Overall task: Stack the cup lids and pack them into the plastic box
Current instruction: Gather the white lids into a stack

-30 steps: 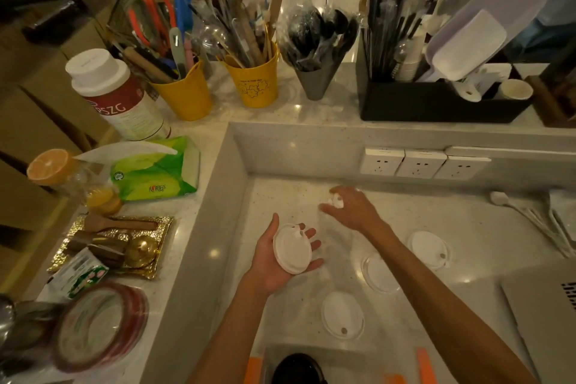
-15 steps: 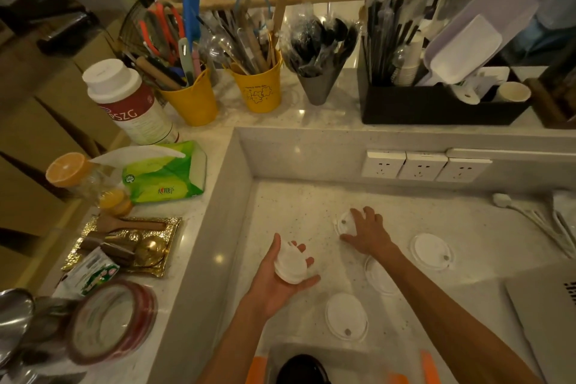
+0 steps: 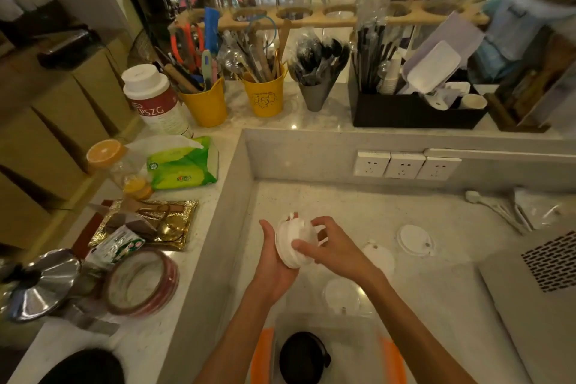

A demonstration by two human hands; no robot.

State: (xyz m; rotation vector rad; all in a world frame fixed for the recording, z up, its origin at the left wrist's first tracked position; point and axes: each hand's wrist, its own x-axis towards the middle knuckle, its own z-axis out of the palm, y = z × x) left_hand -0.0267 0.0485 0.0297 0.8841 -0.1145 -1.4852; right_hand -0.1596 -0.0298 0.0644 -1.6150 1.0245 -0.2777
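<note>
**Lids meet between both hands**

The left hand (image 3: 276,262) cups a white lid stack (image 3: 293,241); the right hand (image 3: 330,246) pinches it from the side. Three loose lids (image 3: 414,240) lie well apart on the counter (image 3: 358,209), near the clear plastic box (image 3: 358,343) at the bottom edge.

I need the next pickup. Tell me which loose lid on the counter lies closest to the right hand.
The lid just beside the right hand's wrist; the other two lie farther away.
</note>
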